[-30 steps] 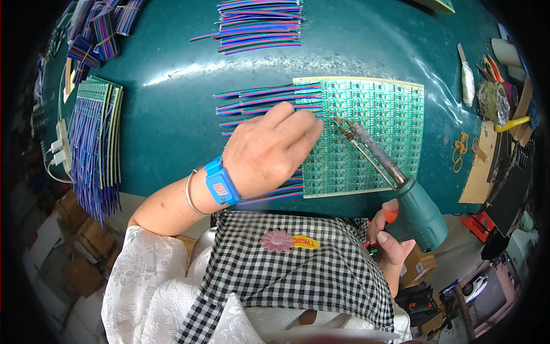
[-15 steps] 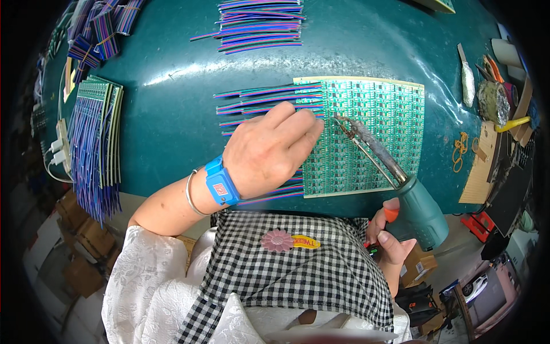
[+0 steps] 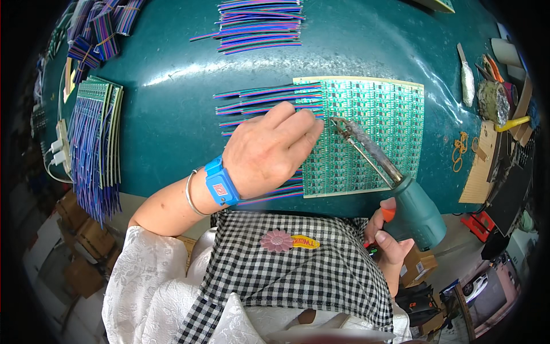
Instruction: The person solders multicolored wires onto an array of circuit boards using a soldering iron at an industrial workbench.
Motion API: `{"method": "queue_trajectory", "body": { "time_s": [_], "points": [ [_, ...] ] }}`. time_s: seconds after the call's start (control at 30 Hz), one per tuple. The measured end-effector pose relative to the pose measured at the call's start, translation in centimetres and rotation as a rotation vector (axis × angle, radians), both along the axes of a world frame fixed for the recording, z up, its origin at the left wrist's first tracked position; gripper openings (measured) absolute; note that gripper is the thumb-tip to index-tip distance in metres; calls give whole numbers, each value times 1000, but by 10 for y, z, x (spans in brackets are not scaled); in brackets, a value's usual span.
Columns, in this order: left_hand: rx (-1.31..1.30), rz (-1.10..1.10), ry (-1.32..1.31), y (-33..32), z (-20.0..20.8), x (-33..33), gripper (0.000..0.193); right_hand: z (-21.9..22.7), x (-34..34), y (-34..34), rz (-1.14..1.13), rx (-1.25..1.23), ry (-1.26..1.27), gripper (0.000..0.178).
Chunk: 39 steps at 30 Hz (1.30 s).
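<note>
A green circuit board panel (image 3: 369, 137) lies on the table, with flat multicoloured ribbon wires (image 3: 269, 94) along its left side. My left hand (image 3: 275, 143), wearing a blue wrist strap (image 3: 220, 183), is closed over these wires at the board's left part. Its fingertips pinch a ribbon wire, though the hand hides most of it. In my right hand (image 3: 389, 235) is a green soldering gun (image 3: 421, 215) with a red trigger. The gun's tip (image 3: 333, 120) is at the row of pads just right of my left fingertips.
A stack of wired boards (image 3: 100, 137) stands at the left. Loose ribbon wires (image 3: 260, 26) lie at the far middle, and tied wire bundles (image 3: 106, 34) at the far left. Rubber bands (image 3: 459, 152), a wrapped blade (image 3: 467, 80) and cardboard (image 3: 478, 166) are at the right.
The soldering gun has shifted slightly left, its tip now closer to my left fingertips and the wire ends. My left hand has stayed in place.
</note>
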<state>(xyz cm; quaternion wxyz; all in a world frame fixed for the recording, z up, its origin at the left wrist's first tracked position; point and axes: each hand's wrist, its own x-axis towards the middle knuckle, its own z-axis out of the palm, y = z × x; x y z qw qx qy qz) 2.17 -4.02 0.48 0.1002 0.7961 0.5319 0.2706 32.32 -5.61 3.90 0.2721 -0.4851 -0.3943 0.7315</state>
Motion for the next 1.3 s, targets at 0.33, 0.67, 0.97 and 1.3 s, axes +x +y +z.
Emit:
{"method": "queue_trajectory", "body": {
  "time_s": [0.33,0.67,0.97,1.3],
  "points": [
    [0,-2,1,-1,0,0,39,-5,-1,-1,-84,58,17,62],
    [18,-1,13,2,2,0,38,-3,4,11,-253,122,178,61],
    [-2,-13,36,6,10,-1,39,-6,43,50,-473,545,432,59],
    [74,0,1,5,5,1,34,-6,83,127,-801,632,157,42]
  ]
}}
